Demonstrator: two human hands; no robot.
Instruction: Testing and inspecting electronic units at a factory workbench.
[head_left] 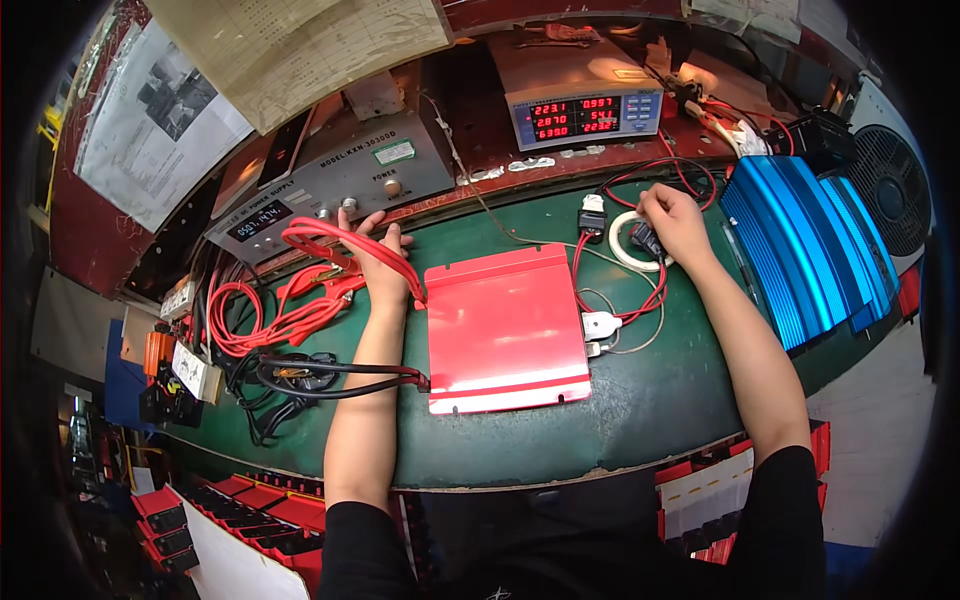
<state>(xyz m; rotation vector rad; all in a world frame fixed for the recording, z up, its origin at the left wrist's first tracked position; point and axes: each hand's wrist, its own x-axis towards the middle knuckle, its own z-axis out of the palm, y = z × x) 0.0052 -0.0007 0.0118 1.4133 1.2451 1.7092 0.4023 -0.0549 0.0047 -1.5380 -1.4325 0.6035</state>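
A flat red metal box (505,330) lies on the green bench mat. Thick red and black cables leave its left side; a white plug (601,325) sits at its right side. My left hand (378,262) reaches behind the red cable (350,236) with fingers apart, their tips close to the knobs (348,205) of a grey power supply (330,180); whether they touch a knob I cannot tell. To the right of the box, my right hand (675,222) is closed on a black plug (645,240) with red wires, over a white ring (624,246).
Behind stands a meter (580,110) with lit red digits. Blue finned housings (800,245) and a fan (888,190) are at the right. Red clamp leads (290,305) and black cables (290,385) lie left. Another black-and-white plug (591,218) rests by the ring.
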